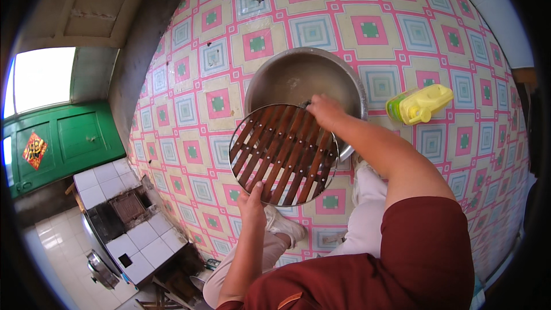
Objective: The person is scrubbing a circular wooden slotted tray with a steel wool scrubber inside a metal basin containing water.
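Note:
A round steamer rack, with brown slats studded by small rivets inside a thin metal ring, is held tilted over the near edge of a large metal basin. My left hand grips its lower rim, thumb on the slats. At the rack's top rim, my right hand is closed, with a small dark thing poking out by its fingertips. I cannot make out what that dark thing is. Cloudy water shows in the basin; the rack hides part of its near left side.
A yellow plastic jug lies on the patterned floor right of the basin. My shoes are close below the rack. To the left stand a white-tiled stove, a pot lid and a green cabinet.

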Demonstrator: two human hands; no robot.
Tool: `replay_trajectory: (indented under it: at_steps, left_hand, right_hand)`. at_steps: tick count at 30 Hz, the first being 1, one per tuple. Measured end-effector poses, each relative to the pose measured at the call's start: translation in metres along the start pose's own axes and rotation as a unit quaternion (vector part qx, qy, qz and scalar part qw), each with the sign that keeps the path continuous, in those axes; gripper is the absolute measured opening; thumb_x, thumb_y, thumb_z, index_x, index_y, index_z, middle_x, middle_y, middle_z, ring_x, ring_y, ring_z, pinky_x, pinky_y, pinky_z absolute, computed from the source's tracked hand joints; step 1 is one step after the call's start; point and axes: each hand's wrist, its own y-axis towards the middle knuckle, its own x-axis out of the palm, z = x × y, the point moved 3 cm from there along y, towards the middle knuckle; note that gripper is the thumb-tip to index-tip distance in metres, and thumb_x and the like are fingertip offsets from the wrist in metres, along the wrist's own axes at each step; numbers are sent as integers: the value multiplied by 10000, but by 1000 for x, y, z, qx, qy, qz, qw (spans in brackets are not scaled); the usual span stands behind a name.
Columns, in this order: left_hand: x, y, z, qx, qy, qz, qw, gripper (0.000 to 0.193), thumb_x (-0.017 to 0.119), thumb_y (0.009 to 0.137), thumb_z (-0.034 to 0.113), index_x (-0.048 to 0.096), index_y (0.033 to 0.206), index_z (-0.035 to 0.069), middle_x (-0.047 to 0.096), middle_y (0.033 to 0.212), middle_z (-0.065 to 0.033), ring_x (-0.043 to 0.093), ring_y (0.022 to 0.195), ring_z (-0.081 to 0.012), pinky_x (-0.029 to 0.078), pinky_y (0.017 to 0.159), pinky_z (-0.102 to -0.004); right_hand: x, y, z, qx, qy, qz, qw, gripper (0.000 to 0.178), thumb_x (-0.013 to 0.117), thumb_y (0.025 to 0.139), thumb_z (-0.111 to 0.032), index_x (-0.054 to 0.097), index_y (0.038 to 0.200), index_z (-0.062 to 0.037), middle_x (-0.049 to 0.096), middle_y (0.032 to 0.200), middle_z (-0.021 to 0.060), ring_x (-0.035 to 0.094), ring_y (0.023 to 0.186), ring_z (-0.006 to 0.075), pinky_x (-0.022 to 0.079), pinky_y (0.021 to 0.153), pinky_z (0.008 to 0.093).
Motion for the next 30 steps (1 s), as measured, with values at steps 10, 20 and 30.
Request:
replay_trajectory:
  at_steps: [10, 20, 30]
  left_hand:
    - [-4, 4, -18, -8, -22, 5, 1000, 317, 557, 897, 101, 471, 1198, 48, 610, 1004, -59, 631, 833, -156, 577, 677, -326]
    - [-3, 1, -6, 4, -5, 16, 1000, 265, 559, 890, 92, 511, 1136, 6, 620, 995, -81, 634, 811, -155, 563, 648, -297]
    - [-9, 5, -11, 5, 8, 13, 1000, 281, 565, 877, 71, 509, 1139, -12, 614, 985, -102, 640, 806, -173, 570, 639, -312]
  right_hand:
    - [14, 2, 7, 33, 233, 125, 964, 290, 495, 792, -64, 673, 1019, -89, 601, 981, 182, 575, 947, 346, 465, 827, 398]
    - [15, -43, -58, -181, -20, 98, 978, 212, 514, 771, -72, 608, 960, -93, 517, 1010, 85, 500, 939, 268, 429, 816, 383]
    - [15, -60, -64, -235, -45, 108, 965, 234, 496, 792, -105, 611, 992, -68, 516, 955, 82, 495, 914, 267, 424, 805, 400]
